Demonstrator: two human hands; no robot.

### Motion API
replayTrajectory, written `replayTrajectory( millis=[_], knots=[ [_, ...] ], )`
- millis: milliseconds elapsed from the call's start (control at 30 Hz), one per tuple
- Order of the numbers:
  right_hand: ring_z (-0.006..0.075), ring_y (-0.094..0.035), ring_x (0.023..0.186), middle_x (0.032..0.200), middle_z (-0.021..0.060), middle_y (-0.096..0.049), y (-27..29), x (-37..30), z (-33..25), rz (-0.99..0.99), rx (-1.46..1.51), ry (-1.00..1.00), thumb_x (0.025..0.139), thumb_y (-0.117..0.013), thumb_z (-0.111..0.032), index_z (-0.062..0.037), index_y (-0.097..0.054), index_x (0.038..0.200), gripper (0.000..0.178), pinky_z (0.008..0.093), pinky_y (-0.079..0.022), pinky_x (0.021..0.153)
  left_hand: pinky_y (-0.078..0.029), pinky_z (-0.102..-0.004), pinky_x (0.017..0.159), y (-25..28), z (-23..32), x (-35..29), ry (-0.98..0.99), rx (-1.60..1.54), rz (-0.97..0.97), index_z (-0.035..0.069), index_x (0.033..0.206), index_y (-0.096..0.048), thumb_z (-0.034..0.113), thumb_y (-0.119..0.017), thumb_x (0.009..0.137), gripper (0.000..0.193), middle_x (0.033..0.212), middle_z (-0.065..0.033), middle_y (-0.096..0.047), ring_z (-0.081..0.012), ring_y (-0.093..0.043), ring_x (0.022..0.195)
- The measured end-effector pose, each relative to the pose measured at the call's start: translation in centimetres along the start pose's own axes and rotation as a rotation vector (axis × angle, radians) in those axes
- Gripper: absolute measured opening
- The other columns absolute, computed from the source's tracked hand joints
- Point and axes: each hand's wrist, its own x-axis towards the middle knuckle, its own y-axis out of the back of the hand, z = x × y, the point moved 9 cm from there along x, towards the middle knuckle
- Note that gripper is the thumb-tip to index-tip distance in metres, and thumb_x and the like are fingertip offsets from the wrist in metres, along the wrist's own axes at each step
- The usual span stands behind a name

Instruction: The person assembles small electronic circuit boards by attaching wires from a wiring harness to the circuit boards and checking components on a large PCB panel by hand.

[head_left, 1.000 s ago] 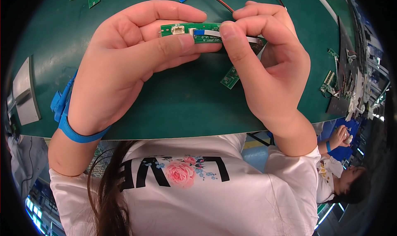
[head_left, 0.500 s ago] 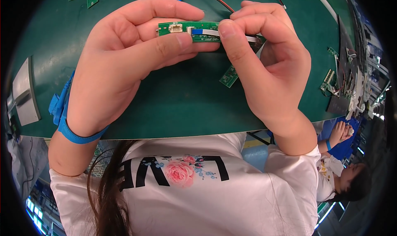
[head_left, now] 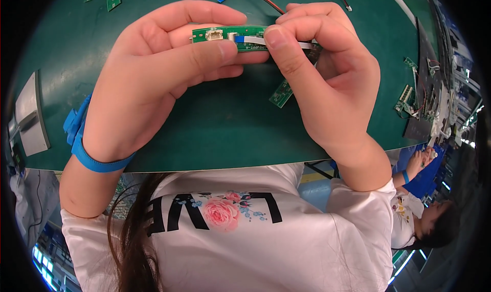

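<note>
Holding board (head_left: 249, 30) in left hand (head_left: 146, 82), thumb in front, fingers behind, likely to keep steady. Pinching white strip (head_left: 253, 40) in right hand (head_left: 332, 72), just right of blue end (head_left: 240, 39), maybe for better aim at socket (head_left: 231, 37). Cannot tell how far in. Below right thumb, other board (head_left: 281, 93), partly hidden. Above grip, loose wires (head_left: 269, 0), so less room there. Below grip, wide stretch of table (head_left: 230, 133) down to near edge, good for moving.

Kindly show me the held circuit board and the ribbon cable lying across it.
Circuit board (head_left: 241, 30): head view, bare green upper part.
Ribbon cable (head_left: 252, 40): head view, white part beside its blue end.
</note>
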Motion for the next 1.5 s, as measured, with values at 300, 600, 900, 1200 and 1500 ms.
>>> replayTrajectory(
  millis=[300,600,900,1200,1500],
  knots=[
    [0.0172,-0.053,0.094,0.092,0.0078,-0.059,0.2,0.0,0.0,0.023,-0.022,-0.057,0.081,-0.065,0.003,0.0029,-0.064,0.089,0.008,0.0289,-0.042,0.086,-0.045,-0.0314,0.091,-0.3,-0.9,0.1,0.063,-0.216,-0.014,0.002,0.125,-0.049,0.008,-0.053,0.089,0.037,0.11,-0.0131,-0.063,-0.0223,-0.059,0.105],
    [0.017,-0.054,0.088,0.091,0.0087,-0.056,-0.5,0.2,-0.3,0.004,-0.094,-0.043,0.08,-0.066,0.004,0.0023,-0.063,0.086,0.007,0.0267,-0.043,0.08,-0.045,-0.0303,0.089,0.0,-0.7,0.0,0.019,-0.162,0.032,-0.002,0.121,-0.054,0.009,-0.053,0.089,0.034,0.108,-0.0106,-0.063,-0.018,-0.059,0.102],
    [0.0172,-0.054,0.075,0.079,0.003,-0.057,-0.9,0.3,-0.7,0.135,-0.098,-0.016,0.075,-0.071,-0.01,-0.0082,-0.065,0.076,0.007,0.0304,-0.038,0.07,-0.047,-0.024,0.08,0.5,0.5,-0.5,-0.086,-0.105,0.092,-0.004,0.116,-0.059,0.007,-0.058,0.088,0.03,0.092,-0.0046,-0.066,-0.0095,-0.06,0.084],
    [0.017,-0.055,0.077,0.082,0.0046,-0.057,-1.0,0.9,-1.3,0.099,-0.128,-0.008,0.076,-0.07,-0.009,-0.0063,-0.065,0.079,0.007,0.0297,-0.04,0.071,-0.045,-0.0225,0.078,0.7,1.5,-0.7,-0.183,-0.026,0.095,-0.002,0.113,-0.062,0.006,-0.058,0.087,0.027,0.089,-0.0033,-0.066,-0.0087,-0.059,0.082],
    [0.0084,-0.055,0.062,0.069,0.0033,-0.061,0.1,3.7,3.8,-0.109,-0.284,-0.391,0.083,-0.067,-0.021,0.0031,-0.063,0.097,0.029,0.0233,-0.046,0.06,-0.046,-0.023,0.079,1.0,2.5,-1.0,-0.279,0.248,0.174,-0.002,0.112,-0.063,0.005,-0.059,0.087,0.026,0.106,-0.0087,-0.064,-0.009,-0.059,0.084]
  ],
)
